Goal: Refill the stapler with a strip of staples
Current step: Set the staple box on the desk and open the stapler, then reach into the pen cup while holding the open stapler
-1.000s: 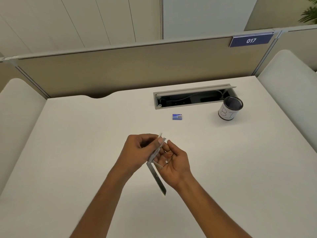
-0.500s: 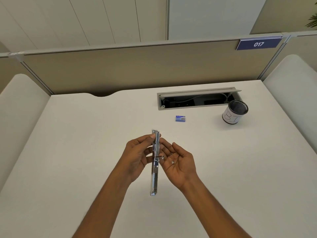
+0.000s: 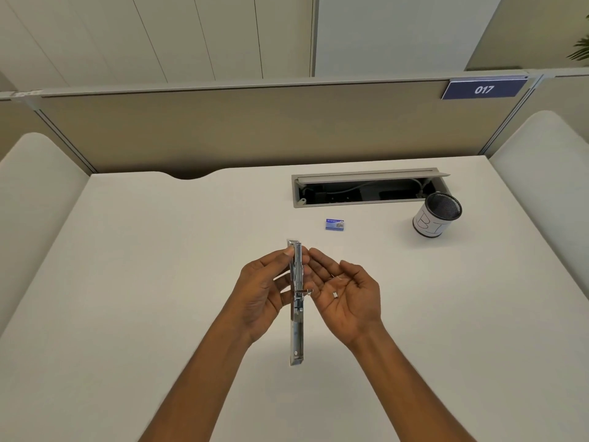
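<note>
My left hand (image 3: pixel 261 291) grips a slim metal stapler (image 3: pixel 297 330), unfolded into one long straight bar that points away from me above the white desk (image 3: pixel 127 282). My right hand (image 3: pixel 347 291) is just to the right of it, palm up with fingers spread. A small bit of staples (image 3: pixel 335 294) and a thin loose staple (image 3: pixel 338 277) lie on that palm. A small blue staple box (image 3: pixel 334 224) sits on the desk beyond my hands.
An open cable tray (image 3: pixel 366 189) is set into the desk at the back. A black mesh pen cup (image 3: pixel 436 215) with a white label stands at its right end. A beige partition (image 3: pixel 255 129) closes off the far edge.
The stapler swung from a bent, tilted position into a straight line. My right hand let go of it and opened flat, palm up, moving slightly right.
</note>
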Motion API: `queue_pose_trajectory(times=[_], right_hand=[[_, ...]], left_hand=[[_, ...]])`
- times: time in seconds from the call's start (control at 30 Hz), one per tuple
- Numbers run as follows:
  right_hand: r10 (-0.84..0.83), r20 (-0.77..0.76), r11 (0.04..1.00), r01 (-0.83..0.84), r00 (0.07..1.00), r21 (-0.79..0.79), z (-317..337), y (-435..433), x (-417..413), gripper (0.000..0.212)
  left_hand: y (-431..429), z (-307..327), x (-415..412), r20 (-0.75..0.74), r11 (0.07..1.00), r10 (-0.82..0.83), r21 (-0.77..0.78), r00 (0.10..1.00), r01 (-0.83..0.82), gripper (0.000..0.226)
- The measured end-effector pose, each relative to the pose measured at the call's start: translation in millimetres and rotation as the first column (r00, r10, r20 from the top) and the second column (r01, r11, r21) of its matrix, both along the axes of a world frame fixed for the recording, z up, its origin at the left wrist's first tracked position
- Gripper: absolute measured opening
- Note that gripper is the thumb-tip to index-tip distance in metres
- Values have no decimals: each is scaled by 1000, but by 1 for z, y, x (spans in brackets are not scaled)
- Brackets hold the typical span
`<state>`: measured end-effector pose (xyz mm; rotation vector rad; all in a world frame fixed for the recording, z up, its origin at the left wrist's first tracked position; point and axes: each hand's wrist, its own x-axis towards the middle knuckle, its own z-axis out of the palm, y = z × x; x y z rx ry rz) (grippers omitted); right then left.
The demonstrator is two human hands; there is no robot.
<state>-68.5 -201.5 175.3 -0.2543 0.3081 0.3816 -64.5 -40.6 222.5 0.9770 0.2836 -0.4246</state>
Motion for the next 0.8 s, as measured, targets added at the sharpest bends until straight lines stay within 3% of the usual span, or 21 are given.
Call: queue_pose_trajectory(times=[0.53, 0.7, 0.8], right_hand=[[-24, -7, 999, 24, 1000, 29, 4, -14, 9, 46], [-34, -172, 991, 11, 985, -132, -4, -31, 25, 29], [61, -354, 915, -194, 933, -353, -15, -49, 40, 15]], left_hand=[[-4, -8, 9, -15, 998, 56, 30, 998, -56, 29], [-10, -12, 13, -43, 998, 56, 12, 998, -55, 29], [-16, -14, 18, -65, 998, 57, -4, 996, -57, 27]])
